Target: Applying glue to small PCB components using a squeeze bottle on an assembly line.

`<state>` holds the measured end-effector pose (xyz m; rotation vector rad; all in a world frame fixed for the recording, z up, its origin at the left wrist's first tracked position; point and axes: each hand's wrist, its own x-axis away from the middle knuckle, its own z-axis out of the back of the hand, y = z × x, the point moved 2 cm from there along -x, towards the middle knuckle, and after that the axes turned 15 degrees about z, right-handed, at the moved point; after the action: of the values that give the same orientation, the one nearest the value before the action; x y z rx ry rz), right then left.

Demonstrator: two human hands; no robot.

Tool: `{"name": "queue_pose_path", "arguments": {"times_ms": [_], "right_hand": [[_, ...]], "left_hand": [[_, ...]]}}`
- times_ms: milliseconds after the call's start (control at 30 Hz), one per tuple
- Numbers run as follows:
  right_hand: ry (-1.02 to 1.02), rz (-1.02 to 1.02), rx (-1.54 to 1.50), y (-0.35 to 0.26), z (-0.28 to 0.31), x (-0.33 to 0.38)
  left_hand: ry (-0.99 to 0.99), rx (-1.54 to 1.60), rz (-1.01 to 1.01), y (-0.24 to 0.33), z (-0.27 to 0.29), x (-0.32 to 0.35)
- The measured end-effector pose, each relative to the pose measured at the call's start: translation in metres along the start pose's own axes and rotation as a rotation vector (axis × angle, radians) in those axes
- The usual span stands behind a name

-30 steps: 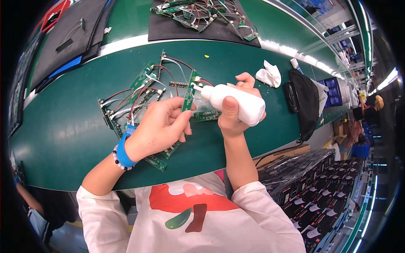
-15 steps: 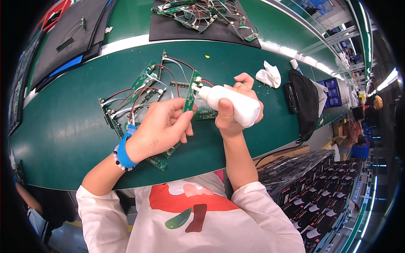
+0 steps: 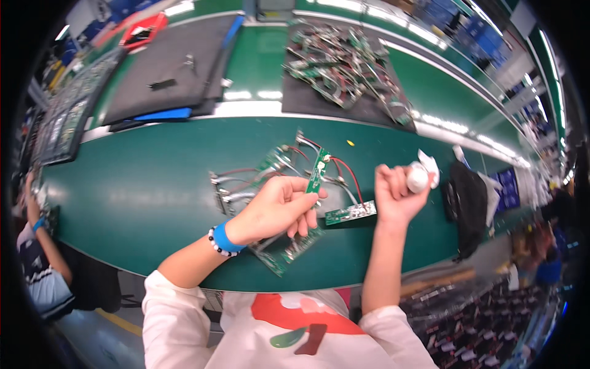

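Observation:
Between the thumb and fingers of my left hand is a narrow green circuit board, tilted upright, with small white spots near its top end. Red and white wires join it to a second circuit board, which lies between my hands. My right hand is closed around a white squeeze bottle, raised to the right and apart from the board. The bottle points end-on, and its nozzle cannot be made out. Beneath and behind my left hand lie several wired boards, partly hidden and blurred.
A heap of wired boards covers a dark mat at the back. Black sheets and a red tray are back left. A black bag lies right. Another person's arm is at the far left edge.
My right hand has drawn the bottle away from the board to the right and turned it. My left hand still grips its board; the wired second board now shows plainly. The whole view has shifted.

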<state>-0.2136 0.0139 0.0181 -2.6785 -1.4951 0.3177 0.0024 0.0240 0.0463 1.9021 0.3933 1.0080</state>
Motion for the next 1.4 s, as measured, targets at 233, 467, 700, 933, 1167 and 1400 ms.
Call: {"name": "queue_pose_path", "arguments": {"times_ms": [233, 467, 700, 933, 1167, 1400], "right_hand": [[0.159, 0.003, 0.005, 0.007, -0.006, 0.002], [0.126, -0.059, 0.033, 0.009, -0.003, 0.001], [0.121, -0.137, 0.029, 0.009, 0.001, 0.005], [0.149, -0.177, 0.031, 0.012, 0.005, 0.005], [0.164, -0.163, 0.037, 0.011, 0.004, 0.005], [0.151, -0.156, 0.04, 0.012, 0.002, 0.005]], "left_hand": [[0.23, 0.244, -0.651, 0.086, 0.159, 0.04], [0.478, 0.231, -0.4, 0.065, 0.205, 0.04], [0.912, -1.091, 0.132, -0.025, 0.139, 0.037], [1.025, -0.676, -0.011, -0.01, 0.143, 0.034], [0.99, -0.474, -0.477, 0.06, 0.108, 0.064], [0.961, -0.615, -0.646, 0.081, 0.083, 0.053]]}}
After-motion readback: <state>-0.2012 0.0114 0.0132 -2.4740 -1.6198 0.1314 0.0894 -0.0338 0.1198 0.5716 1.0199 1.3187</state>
